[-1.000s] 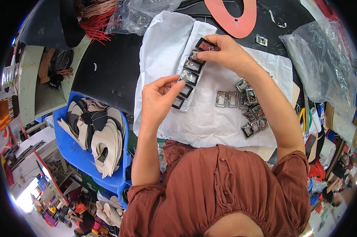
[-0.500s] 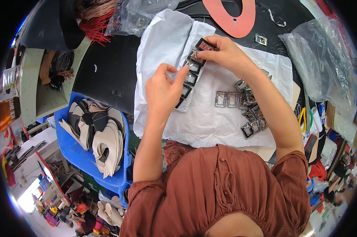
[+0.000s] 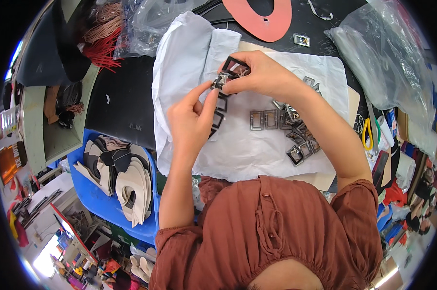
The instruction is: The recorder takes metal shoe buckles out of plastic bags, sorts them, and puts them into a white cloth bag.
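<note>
A chain of dark rectangular buckles (image 3: 217, 118) runs down the left part of a white paper sheet (image 3: 247, 154). My right hand (image 3: 259, 75) grips the upper end of this chain, fingers curled round a black-framed buckle (image 3: 237, 67). Thumb and fingertips of my left hand (image 3: 192, 116) pinch a small metal-coloured piece (image 3: 220, 82) beside it; its exact kind is hard to make out between the fingers. To the right, partly beneath my right forearm, lies a pile of loose metal buckles (image 3: 300, 130). Two buckles (image 3: 264, 120) lie side by side at its left edge.
A single buckle (image 3: 301, 39) sits on the black tabletop near a pink ring-shaped piece (image 3: 271, 29). Clear plastic bags (image 3: 373, 58) lie at the right. A blue bin (image 3: 88, 193) with beige cut pieces stands at the left; yellow-handled scissors (image 3: 367, 133) are at the right edge.
My left hand has moved up to meet my right hand at the chain's upper end. The whole scene has shifted slightly left in view.
</note>
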The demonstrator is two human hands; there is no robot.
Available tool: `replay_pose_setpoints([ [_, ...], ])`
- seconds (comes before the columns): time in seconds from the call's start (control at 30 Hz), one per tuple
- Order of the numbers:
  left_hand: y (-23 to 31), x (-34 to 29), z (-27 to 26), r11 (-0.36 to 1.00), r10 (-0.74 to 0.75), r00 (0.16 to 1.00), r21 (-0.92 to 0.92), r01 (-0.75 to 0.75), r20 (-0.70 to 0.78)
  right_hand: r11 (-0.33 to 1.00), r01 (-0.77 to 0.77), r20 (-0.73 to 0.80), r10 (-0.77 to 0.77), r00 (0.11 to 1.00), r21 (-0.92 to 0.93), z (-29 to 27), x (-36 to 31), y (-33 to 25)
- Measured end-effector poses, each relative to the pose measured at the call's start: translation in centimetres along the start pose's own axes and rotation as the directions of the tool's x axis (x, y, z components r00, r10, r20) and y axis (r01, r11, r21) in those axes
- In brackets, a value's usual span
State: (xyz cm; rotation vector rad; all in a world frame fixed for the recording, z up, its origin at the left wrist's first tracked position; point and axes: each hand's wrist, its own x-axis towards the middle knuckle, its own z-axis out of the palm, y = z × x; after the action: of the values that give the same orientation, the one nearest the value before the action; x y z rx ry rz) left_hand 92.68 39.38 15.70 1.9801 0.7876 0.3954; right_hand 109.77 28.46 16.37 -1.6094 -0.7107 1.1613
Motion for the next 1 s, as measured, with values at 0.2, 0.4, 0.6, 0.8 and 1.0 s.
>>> replay_pose_setpoints([
  [0.2,1.4,-4.5,2.1,0.867,-0.129,0.95,-0.433,0.248,0.286,0.983,-0.104,0.104,0.121,0.987,-0.153,-3.6,-3.6,-1.1],
  [0.4,-0.1,-8.0,5.7,0.981,0.103,0.945,-0.191,-0.044,0.309,0.822,-0.005,0.067,0.052,0.996,-0.57,-5.1,-4.2,1.6],
  [0.6,0.2,-5.3,1.7,0.832,0.473,0.881,0.318,-0.454,0.022,0.412,0.191,-0.034,-0.481,0.876,-0.891,-3.9,-3.4,0.7],
  [0.8,-0.3,0.3,-1.8,0.565,0.676,0.714,0.752,-0.34,-0.184,0.021,0.59,0.46,-0.605,0.65,-0.807,-0.7,3.3,-0.4],
  [1.0,-4.5,3.2,-4.5,0.971,-0.179,0.977,0.142,0.195,-0.114,0.01,0.551,0.503,-0.393,0.77,-0.835,-0.3,2.8,-2.1],
])
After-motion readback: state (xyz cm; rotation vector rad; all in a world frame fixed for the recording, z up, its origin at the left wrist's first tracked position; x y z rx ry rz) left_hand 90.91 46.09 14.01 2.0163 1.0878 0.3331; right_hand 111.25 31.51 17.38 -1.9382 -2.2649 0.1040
